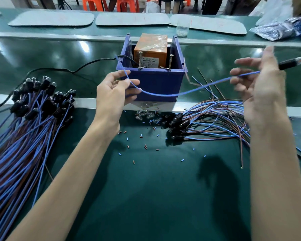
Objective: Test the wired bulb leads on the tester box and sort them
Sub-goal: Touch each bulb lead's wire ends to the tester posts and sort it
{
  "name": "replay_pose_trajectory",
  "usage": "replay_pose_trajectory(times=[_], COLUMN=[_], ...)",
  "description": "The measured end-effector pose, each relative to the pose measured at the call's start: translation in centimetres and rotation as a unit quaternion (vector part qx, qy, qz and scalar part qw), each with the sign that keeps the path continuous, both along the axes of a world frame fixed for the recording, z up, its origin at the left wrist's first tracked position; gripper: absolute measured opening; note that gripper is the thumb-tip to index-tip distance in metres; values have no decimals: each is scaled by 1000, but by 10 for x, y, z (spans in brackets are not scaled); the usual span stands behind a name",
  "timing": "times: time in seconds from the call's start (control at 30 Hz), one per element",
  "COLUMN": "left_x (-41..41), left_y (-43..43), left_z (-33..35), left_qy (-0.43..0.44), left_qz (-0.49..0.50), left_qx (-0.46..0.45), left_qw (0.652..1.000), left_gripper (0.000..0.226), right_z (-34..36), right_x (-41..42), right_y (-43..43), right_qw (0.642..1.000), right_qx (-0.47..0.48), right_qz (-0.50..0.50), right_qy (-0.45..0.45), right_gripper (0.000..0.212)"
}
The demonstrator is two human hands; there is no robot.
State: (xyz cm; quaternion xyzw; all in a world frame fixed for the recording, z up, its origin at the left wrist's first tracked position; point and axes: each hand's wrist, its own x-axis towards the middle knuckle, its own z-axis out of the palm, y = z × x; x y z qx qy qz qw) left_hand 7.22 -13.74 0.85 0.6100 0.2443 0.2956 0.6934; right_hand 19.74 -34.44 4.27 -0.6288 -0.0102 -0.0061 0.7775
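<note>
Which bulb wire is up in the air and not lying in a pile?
The blue lead stretched between the left hand and right hand, its bulb up at the right. All others lie in the left pile or right pile.

Two bare forearms — no sleeves, gloves or rings — end in the left hand [114,94] and right hand [261,94].

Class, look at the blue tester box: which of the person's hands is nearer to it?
Left. The left hand overlaps the blue tester box at its front-left corner, pinching the blue wire; the right hand is off to the box's right, apart from it.
</note>
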Motion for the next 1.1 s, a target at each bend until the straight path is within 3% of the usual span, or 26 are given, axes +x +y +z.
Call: replay_pose_trajectory(times=[0.1, 0.17, 0.3, 0.37, 0.47, 0.63, 0.77, 0.9, 0.97, 1.1], left_x=[-1, -2, -3, -3, -4, -9, -17, -24, -28, -39], left_y=[2, 3, 6, 6, 8, 23, 50, 71, 81, 95], left_z=[0, -1, -1, 0, 1, 4, 3, -3, -7, -6], left_qy=[23, 36, 48, 50, 61, 129, 199, 256, 317, 491], left_qz=[-17, -20, -20, -22, -30, -97, -91, -70, -46, 43], left_qx=[8, 15, 23, 25, 29, 89, 152, 202, 260, 418], left_qw=[1000, 999, 998, 998, 997, 983, 964, 943, 911, 763], left_gripper=[18, 19, 21, 22, 21, 20, 18, 10, 9, 31], right_z=[3, 0, -3, -2, -7, -28, -41, -41, -41, -38], right_x=[3, 4, -2, -7, -11, -6, -7, -6, -6, -7], right_y=[-1, 0, 1, 4, 11, 15, 16, 19, 19, 19], right_qw=[991, 965, 848, 829, 805, 764, 679, 671, 676, 692], right_qx=[-7, -120, -337, -384, -477, -619, -660, -652, -650, -632], right_qz=[-86, -158, -286, -286, -212, 86, 305, 342, 332, 330], right_qy=[-99, -173, -292, -290, -282, -162, -102, -89, -103, -115], right_gripper=[21, 7, 42, 46, 38, 32, 49, 57, 56, 49])
